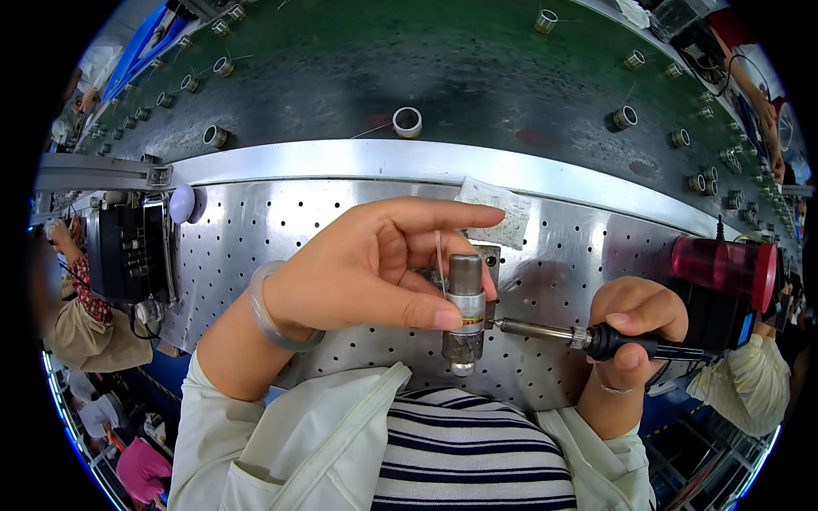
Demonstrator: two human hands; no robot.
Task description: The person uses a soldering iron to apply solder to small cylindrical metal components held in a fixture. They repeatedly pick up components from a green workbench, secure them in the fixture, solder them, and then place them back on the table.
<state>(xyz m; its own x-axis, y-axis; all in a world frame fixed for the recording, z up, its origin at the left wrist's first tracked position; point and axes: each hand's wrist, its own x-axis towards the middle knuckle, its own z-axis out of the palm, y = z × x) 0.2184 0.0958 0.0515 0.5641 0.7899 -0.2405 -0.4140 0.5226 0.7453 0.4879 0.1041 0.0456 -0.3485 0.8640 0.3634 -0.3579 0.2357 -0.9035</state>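
In the middle, a metal post (465, 274) stands on a fixture, with a silver ring (468, 308) around it that shows a coloured band. My left hand (366, 264) grips the ring: the thumb presses on its near left side, other fingers are behind, and the index finger points out to the right. A thin pale strand (440, 260) rises beside the post, along the fingers. My right hand (639, 319) is closed around the black handle of a soldering iron (545, 331). The iron's tip is at the ring's lower right side; whether it touches cannot be made out.
Beneath my hands is a perforated metal worktop (256, 247). A white cloth pad (503, 213) lies behind the post. At right stands a red translucent cylinder (720, 268). Beyond a metal rail (409, 159), a green belt (324, 85) carries several metal rings. People sit on both sides.
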